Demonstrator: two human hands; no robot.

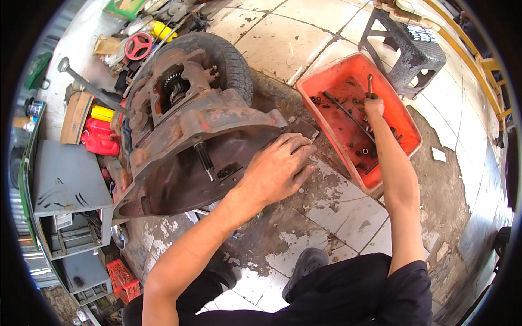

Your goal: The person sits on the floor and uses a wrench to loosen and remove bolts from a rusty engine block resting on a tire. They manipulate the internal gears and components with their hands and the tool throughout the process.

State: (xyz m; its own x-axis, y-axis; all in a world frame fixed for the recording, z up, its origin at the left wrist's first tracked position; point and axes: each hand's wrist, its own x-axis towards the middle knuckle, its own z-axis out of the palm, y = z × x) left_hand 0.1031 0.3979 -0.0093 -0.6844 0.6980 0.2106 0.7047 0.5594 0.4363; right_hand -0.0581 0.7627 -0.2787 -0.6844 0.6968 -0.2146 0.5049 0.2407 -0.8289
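Observation:
A large rusty gearbox with a wide bell housing (190, 141) lies on the stained tile floor, its short input shaft (205, 160) pointing toward me. My left hand (283, 168) rests flat with fingers spread against the housing's right rim and the floor. To the right, an orange plastic tray (405, 117) holds several bolts, nuts and a long dark rod (342, 108). My right hand (373, 106) reaches into the tray. Its fingers are closed around a small metal spanner (370, 84) that sticks up beyond the knuckles.
A tyre (231, 54) lies behind the gearbox. A grey woven stool (416, 51) stands beyond the tray. Red fuel cans (100, 138), a red handwheel (138, 46) and a grey metal cabinet (68, 182) crowd the left. A red crate (122, 277) and my black shoe (305, 263) are near.

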